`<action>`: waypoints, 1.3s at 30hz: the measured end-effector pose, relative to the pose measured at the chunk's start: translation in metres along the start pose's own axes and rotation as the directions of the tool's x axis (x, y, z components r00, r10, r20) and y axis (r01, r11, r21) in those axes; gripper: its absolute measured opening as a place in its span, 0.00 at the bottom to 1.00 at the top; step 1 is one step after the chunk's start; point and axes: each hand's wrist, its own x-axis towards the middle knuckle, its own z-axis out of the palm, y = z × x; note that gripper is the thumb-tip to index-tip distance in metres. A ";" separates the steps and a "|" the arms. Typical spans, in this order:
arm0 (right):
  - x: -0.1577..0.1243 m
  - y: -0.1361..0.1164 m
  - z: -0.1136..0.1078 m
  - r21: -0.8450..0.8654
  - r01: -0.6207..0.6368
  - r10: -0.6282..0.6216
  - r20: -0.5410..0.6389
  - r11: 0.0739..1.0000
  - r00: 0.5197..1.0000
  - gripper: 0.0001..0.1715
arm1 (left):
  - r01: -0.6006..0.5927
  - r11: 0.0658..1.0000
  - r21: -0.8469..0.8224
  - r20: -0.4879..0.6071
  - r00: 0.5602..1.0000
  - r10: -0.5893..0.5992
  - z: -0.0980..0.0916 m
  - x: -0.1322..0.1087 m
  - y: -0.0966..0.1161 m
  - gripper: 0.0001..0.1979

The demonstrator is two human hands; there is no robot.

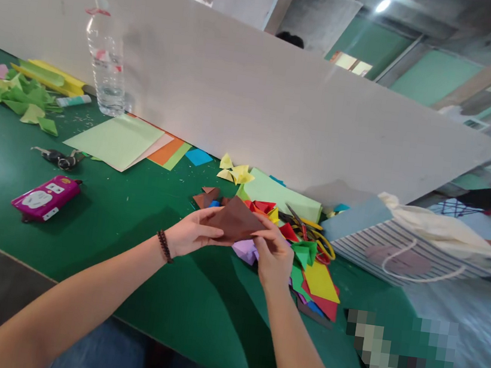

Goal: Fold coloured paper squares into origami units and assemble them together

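Both of my hands hold a folded brown paper (236,219) above the green table (139,236). My left hand (191,232), with a bead bracelet on the wrist, pinches its left edge. My right hand (272,257) pinches its right corner from below. Under and beyond the paper lies a heap of coloured paper pieces (310,271): red, yellow, green, purple and blue. Yellow-handled scissors (311,232) lie on that heap.
A clear water bottle (105,63) stands by the white partition wall (256,101). Flat paper sheets (120,140), green folded pieces (21,97), keys (59,157), a pink case (47,198) and a striped bag (399,252) lie on the table. Another person sits at far right.
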 end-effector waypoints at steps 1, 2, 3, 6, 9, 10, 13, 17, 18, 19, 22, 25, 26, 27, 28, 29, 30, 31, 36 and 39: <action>-0.001 0.001 0.002 0.042 -0.046 0.048 -0.031 0.998 0.998 0.10 | 0.009 1.000 0.012 0.026 1.000 -0.009 0.001 -0.001 0.001 0.26; -0.002 0.001 0.004 0.077 -0.084 0.088 -0.054 0.993 0.995 0.11 | 0.017 1.000 0.022 0.045 0.999 -0.018 0.001 -0.001 0.002 0.27; -0.002 0.002 0.006 0.107 -0.113 0.121 -0.073 0.988 0.990 0.11 | 0.024 0.999 0.032 0.059 0.998 -0.026 0.001 -0.002 0.003 0.27; -0.003 0.001 0.008 0.197 -0.187 0.209 -0.100 0.962 0.973 0.12 | 0.049 0.998 0.047 0.089 0.995 -0.053 0.002 -0.003 0.001 0.28; 0.000 -0.003 0.007 0.265 -0.274 0.309 -0.099 0.924 0.946 0.13 | 0.072 0.994 0.077 0.086 0.993 -0.079 0.003 -0.003 -0.001 0.23; 0.002 -0.004 0.006 0.273 -0.300 0.334 -0.087 0.914 0.938 0.14 | 0.076 0.992 0.096 0.085 0.993 -0.085 0.004 -0.004 0.000 0.21; 0.006 -0.008 0.000 0.271 -0.374 0.387 0.006 0.887 0.922 0.18 | 0.101 0.965 0.243 0.077 0.989 -0.123 0.007 -0.006 0.010 0.17; 0.001 -0.009 -0.007 0.225 -0.501 0.460 0.212 0.835 0.862 0.19 | 0.202 0.809 0.552 -0.072 0.978 -0.195 0.010 -0.014 0.032 0.12; -0.002 -0.008 -0.007 0.190 -0.526 0.470 0.272 0.829 0.840 0.17 | 0.216 0.728 0.651 -0.123 0.976 -0.180 0.009 -0.017 0.036 0.12; -0.005 -0.007 -0.006 0.145 -0.539 0.472 0.334 0.830 0.816 0.15 | 0.190 0.625 0.757 -0.167 0.981 -0.096 0.009 -0.022 0.037 0.11; -0.015 -0.003 -0.002 -0.005 -0.488 0.433 0.470 0.873 0.769 0.11 | -0.055 0.162 0.985 -0.005 0.938 0.347 0.012 -0.045 0.027 0.05; -0.021 0.003 0.001 -0.090 -0.384 0.373 0.514 0.919 0.772 0.10 | -0.404 -0.303 0.863 0.472 0.859 0.199 0.019 -0.071 0.008 0.04; -0.021 0.005 0.001 -0.114 -0.352 0.357 0.528 0.929 0.771 0.10 | -0.456 -0.402 0.794 0.532 0.841 0.096 0.021 -0.077 0.002 0.05; -0.022 0.006 0.000 -0.139 -0.322 0.344 0.544 0.937 0.766 0.09 | -0.461 -0.465 0.756 0.525 0.851 0.010 0.023 -0.081 -0.003 0.07; -0.021 0.007 -0.001 -0.162 -0.288 0.329 0.560 0.944 0.760 0.09 | -0.425 -0.505 0.751 0.466 0.883 -0.050 0.024 -0.084 -0.008 0.10; -0.021 0.008 -0.003 -0.184 -0.250 0.310 0.576 0.951 0.756 0.09 | -0.393 -0.534 0.749 0.403 0.909 -0.104 0.024 -0.085 -0.012 0.12; -0.021 0.008 -0.005 -0.205 -0.202 0.286 0.592 0.958 0.754 0.08 | -0.370 -0.556 0.745 0.350 0.925 -0.147 0.023 -0.085 -0.015 0.12; -0.021 0.007 -0.006 -0.224 -0.144 0.254 0.608 0.964 0.752 0.08 | -0.363 -0.571 0.736 0.322 0.930 -0.178 0.022 -0.084 -0.018 0.12; -0.020 -0.001 -0.007 -0.284 0.096 0.118 0.652 0.954 0.749 0.04 | -0.430 -0.617 0.659 0.405 0.894 -0.190 0.019 -0.083 -0.032 0.15; -0.020 -0.001 -0.004 -0.318 0.061 0.169 0.647 0.946 0.743 0.05 | -0.441 -0.563 0.698 0.380 0.896 -0.230 0.021 -0.085 -0.035 0.17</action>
